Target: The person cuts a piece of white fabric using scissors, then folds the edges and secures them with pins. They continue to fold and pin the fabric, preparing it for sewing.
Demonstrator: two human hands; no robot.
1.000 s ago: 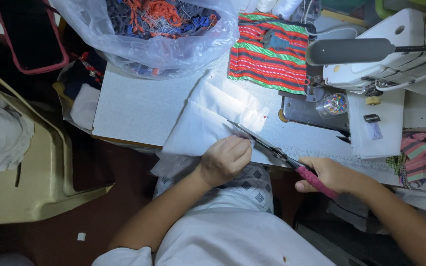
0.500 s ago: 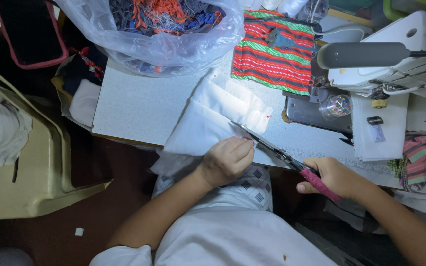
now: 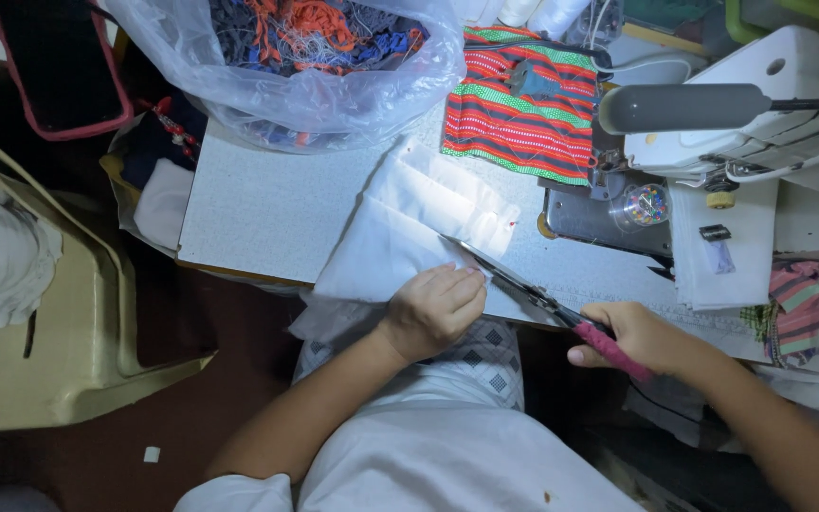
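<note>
Tabletop: left hand presses white cloth; right hand grips scissors.

A big clear plastic bag lies at the counter's far edge, bulging with orange, blue and grey scraps. A small round clear box of coloured pins sits by the sewing machine. No labels, signs or screens show.

Left hand curled, palm down — right hand clenched.
</note>
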